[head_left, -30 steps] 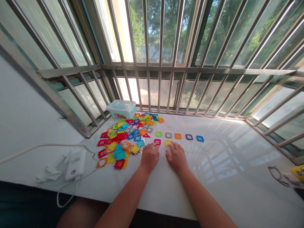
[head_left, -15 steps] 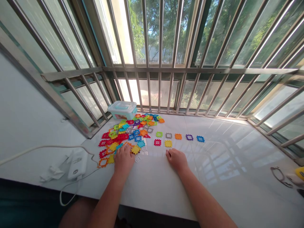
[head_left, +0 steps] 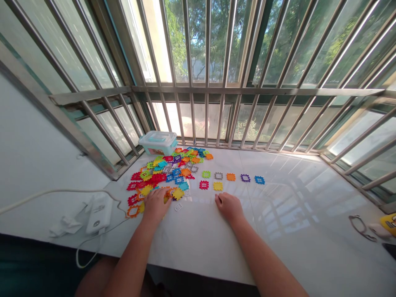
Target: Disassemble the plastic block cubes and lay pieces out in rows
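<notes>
A pile of colourful plastic interlocking tiles (head_left: 155, 178) spreads over the left of the white table. My left hand (head_left: 156, 205) is at its near edge, thumb and fingers apart, with orange and yellow tiles showing in the gap. Just right of the thumb lies a yellow tile (head_left: 177, 194), and nearer me a pale grey tile (head_left: 178, 207). My right hand (head_left: 230, 207) rests on the table in a loose fist, no tile visible in it. Beyond it sit a yellow tile (head_left: 218, 186) and a red tile (head_left: 203, 185), below a row running from a green tile (head_left: 206, 174) to a blue tile (head_left: 259, 180).
A pale blue lidded box (head_left: 158, 142) stands behind the pile against the window bars (head_left: 206, 119). To the left are a white power strip (head_left: 99, 214), its cord and crumpled tissue (head_left: 66, 225). Glasses (head_left: 361, 229) lie at the far right.
My left hand has shifted slightly left and turned, and its thumb now stands out from the fingers. My right hand stays in place. The view has moved a little.
</notes>
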The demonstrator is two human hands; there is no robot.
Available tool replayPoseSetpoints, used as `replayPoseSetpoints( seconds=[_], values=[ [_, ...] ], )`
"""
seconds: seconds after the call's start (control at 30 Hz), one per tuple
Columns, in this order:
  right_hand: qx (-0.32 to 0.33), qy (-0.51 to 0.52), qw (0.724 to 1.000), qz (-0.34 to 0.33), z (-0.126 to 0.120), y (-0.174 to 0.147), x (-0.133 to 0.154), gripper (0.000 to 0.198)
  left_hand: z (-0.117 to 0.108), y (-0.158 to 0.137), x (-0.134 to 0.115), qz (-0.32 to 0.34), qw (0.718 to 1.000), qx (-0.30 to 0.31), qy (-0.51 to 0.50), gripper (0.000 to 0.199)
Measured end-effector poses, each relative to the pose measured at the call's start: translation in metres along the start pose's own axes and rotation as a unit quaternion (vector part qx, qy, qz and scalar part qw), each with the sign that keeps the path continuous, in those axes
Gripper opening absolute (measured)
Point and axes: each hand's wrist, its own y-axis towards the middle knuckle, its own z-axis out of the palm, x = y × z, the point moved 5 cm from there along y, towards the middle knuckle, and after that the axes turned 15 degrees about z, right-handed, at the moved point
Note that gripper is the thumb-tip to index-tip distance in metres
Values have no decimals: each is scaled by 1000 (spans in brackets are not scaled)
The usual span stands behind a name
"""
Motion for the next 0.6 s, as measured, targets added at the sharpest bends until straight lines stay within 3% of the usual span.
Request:
replayPoseSetpoints(
  seconds=[0.1, 0.27, 0.47, 0.6],
  values=[
    [-4, 2, 1000, -3, -1, 0, 0, 46, 5, 7, 1, 36, 999, 22, -21, 43],
    [-5, -1, 1000, -3, -1, 0, 0, 46, 5, 15, 7, 46, 998, 35, -28, 37],
    [-6, 2, 1000, -3, -1, 0, 0, 46, 7, 21, 1, 100, 992, 59, -51, 53],
    [-8, 5, 1000, -3, -2, -1, 0, 46, 5, 27, 0, 105, 991, 67, -52, 49]
  ],
)
